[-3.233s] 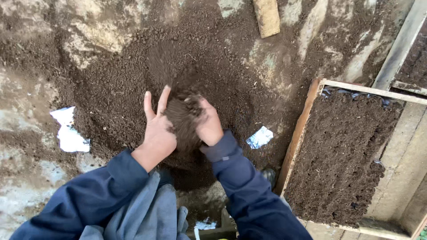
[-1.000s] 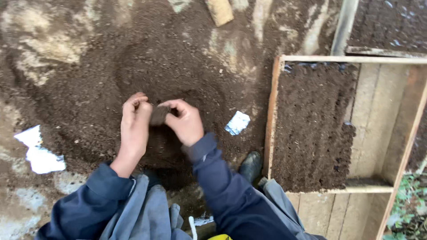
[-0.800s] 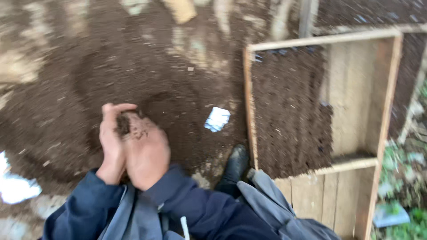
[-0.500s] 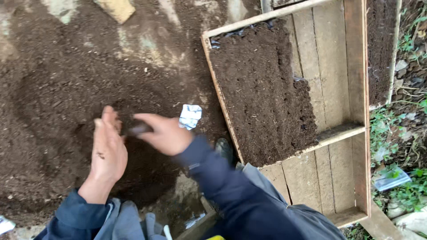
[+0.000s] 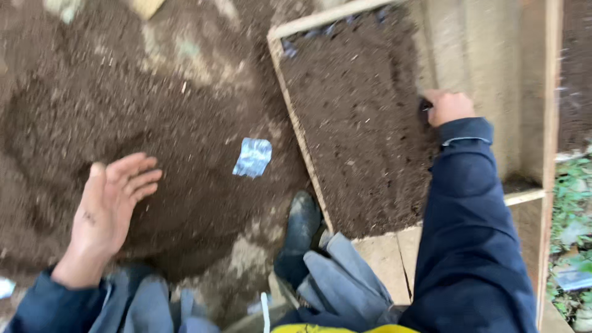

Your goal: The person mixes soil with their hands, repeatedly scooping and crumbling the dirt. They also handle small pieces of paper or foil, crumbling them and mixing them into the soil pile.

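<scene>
My left hand (image 5: 111,203) hovers open, fingers spread, palm down just above the loose dark soil pile (image 5: 80,105) on the ground. My right hand (image 5: 449,106) reaches into the wooden frame (image 5: 295,120), its fingers closed on a small dark soil-filled object (image 5: 425,110) that is mostly hidden and blurred. It rests at the right edge of the packed soil bed (image 5: 354,123) inside the frame, beside bare wooden boards (image 5: 475,49). Both arms wear dark blue sleeves.
A blue-white scrap (image 5: 253,157) lies on the soil between pile and frame. My black boot (image 5: 301,225) and grey trousers (image 5: 345,277) are by the frame's near corner. Green plants (image 5: 573,209) grow past the frame's right side. A tan block (image 5: 145,6) lies at top left.
Both hands were together over the pile packing soil. My right hand has swung right into the frame with the dark object; my left hand stayed over the pile and opened. The view shifted right.
</scene>
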